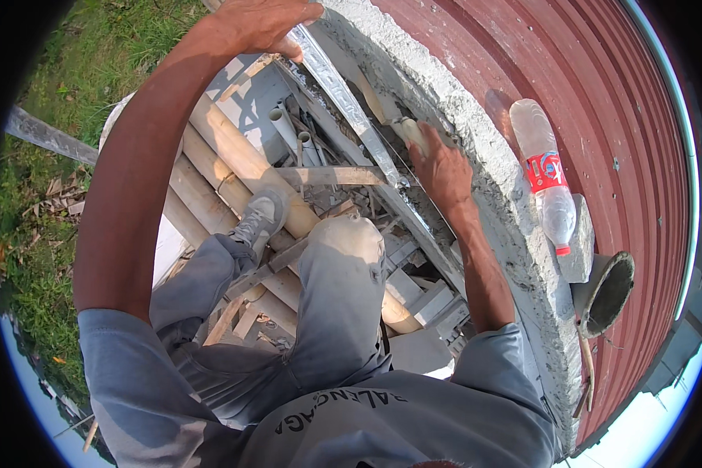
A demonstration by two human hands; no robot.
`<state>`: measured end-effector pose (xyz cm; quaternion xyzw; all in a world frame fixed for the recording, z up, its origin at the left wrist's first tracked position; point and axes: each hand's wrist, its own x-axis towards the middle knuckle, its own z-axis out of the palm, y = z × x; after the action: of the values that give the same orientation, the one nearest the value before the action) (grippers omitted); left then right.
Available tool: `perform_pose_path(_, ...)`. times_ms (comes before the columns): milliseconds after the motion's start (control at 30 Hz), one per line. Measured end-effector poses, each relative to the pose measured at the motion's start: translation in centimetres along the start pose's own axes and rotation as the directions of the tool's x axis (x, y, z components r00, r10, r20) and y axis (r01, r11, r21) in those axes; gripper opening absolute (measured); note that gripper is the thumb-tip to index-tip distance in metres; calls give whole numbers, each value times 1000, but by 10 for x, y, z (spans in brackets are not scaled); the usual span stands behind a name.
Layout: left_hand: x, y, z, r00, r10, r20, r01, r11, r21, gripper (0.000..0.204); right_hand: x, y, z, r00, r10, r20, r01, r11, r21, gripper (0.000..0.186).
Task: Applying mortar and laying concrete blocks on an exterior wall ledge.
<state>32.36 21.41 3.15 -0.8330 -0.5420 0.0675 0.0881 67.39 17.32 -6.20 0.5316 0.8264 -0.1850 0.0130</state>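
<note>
At the top, my left hand [269,25] is closed over the upper end of a long silver metal bar [339,90], its thumb on the near side. The bar slants down along the wall's inner face. My right hand [443,168] is wrapped round a pale, rounded handle [409,134] against the rough cement of the wall [413,58]. Whatever the handle joins is mostly hidden by the fingers and the wall's shadow.
Below me are thick bamboo poles [222,144], a crossing plank [331,175], pipes [282,125] and blocks. On the red corrugated roof [639,179] at right lie a plastic bottle [550,183], a pale slab [579,242] and a cement-crusted container [607,295]. Grass [47,179] lies far below left.
</note>
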Motion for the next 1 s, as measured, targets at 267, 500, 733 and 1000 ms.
perform_pose_path(267, 4, 1, -2, 1000, -24, -8, 24, 1000, -2, 65, -95, 50, 34, 986, 126, -107, -29, 769, 639, 52)
perform_pose_path(500, -8, -7, 2, 998, 41, -38, -40, 999, 28, 66, -83, 5, 9, 997, 24, -73, -16, 993, 118, 58)
perform_pose_path(733, 7, 2, -9, 996, 47, 80, -51, 997, 50, 66, -38, -20, 56, 989, -137, -61, 135, 990, -38, 61)
perform_pose_path(1000, 2, -4, -9, 993, 115, -20, -113, 992, 64, 64, -21, -27, 73, 956, -238, -170, 223, 969, -107, 58)
